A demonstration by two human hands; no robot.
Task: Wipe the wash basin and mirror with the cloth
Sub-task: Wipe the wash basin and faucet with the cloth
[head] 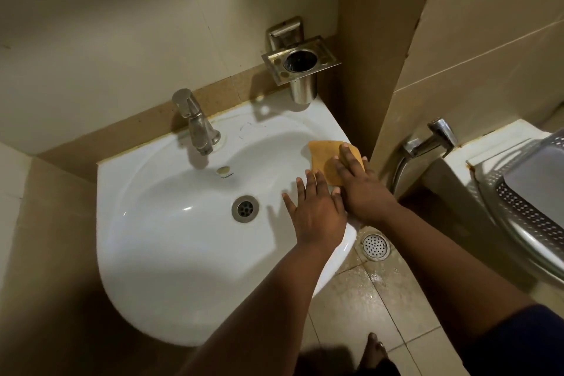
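Both hands flat: right hand (363, 189) on cloth (326, 162), left hand (317, 210) on basin (171, 241).

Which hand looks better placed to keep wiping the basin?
The right hand: it presses flat on the orange cloth at the wash basin rim. The left hand rests bare beside it.

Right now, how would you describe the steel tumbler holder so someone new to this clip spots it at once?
Start at the white wash basin and follow its back edge right, past the tap, to the corner. There, above the basin's rear right corner, the steel tumbler holder is fixed to the wall. It alone is a flat square plate carrying a round cup.
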